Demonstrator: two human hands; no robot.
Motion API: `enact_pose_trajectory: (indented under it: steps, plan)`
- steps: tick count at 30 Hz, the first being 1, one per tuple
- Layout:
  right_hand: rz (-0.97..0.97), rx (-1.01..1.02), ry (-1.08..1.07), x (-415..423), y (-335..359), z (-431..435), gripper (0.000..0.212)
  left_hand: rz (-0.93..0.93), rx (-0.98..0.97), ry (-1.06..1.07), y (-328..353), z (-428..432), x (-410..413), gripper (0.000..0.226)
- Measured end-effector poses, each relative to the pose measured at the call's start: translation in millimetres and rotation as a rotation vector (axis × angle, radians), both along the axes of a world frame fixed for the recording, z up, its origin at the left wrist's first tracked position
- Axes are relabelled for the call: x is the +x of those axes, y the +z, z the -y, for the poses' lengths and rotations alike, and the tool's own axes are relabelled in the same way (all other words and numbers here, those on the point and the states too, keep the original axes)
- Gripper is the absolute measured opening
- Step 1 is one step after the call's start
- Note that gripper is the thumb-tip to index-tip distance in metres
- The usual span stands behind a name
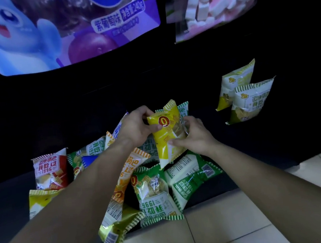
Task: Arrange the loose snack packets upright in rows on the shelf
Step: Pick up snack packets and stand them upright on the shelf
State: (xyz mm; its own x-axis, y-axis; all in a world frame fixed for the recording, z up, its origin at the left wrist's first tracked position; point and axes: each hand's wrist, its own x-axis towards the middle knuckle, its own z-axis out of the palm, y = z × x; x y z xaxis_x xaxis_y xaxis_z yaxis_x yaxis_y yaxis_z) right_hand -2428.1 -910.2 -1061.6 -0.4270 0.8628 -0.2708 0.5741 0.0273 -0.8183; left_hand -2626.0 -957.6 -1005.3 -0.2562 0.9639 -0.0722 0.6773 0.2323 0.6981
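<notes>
A yellow snack packet (166, 134) is held above a heap of loose packets on the dark bottom shelf (113, 90). My left hand (136, 127) grips its upper left edge and my right hand (194, 135) grips its right side. Below lie several packets flat: a green one (155, 196), another green one showing its back (192, 177), an orange one (129, 171), a red one (49, 171) and an olive one (117, 229) hanging over the shelf's front edge. Two yellow-green packets (251, 100) stand upright at the right, one behind the other.
Above the shelf hang a large purple grape-flavour bag (68, 32) and a clear bag of pink and white marshmallows (215, 4). Pale floor tiles (243, 221) lie in front of the shelf. Dark shelf floor shows between the heap and the two upright packets.
</notes>
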Motion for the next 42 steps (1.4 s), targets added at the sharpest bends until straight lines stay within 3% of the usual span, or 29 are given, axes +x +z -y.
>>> enact_pose_trajectory:
  steps: [4, 9, 15, 19, 27, 36, 42]
  plan:
    - [0.001, 0.001, 0.025, 18, 16, -1, 0.12, 0.042, 0.066, -0.031, 5, 5, 1, 0.027]
    - [0.305, 0.182, 0.165, 74, 43, 2, 0.095, 0.077, 0.1, -0.07, 19, 2, 24, 0.029]
    - [0.513, 0.076, 0.082, 163, 46, 1, 0.077, 0.068, 0.114, -0.198, 32, -20, 111, 0.025]
    - [0.538, -0.016, 0.026, 218, 35, 0, 0.068, 0.093, 0.098, -0.266, 19, -48, 174, 0.027]
    - [0.496, -0.115, -0.048, 256, -1, -9, 0.065, -0.057, 0.12, -0.271, -48, -105, 263, 0.027]
    - [0.511, -0.138, -0.018, 236, -20, -13, 0.061, -0.153, 0.141, -0.3, -71, -107, 259, 0.041]
    - [0.552, -0.099, 0.043, 218, -1, -8, 0.062, -0.161, 0.005, -0.313, -46, -92, 225, 0.07]
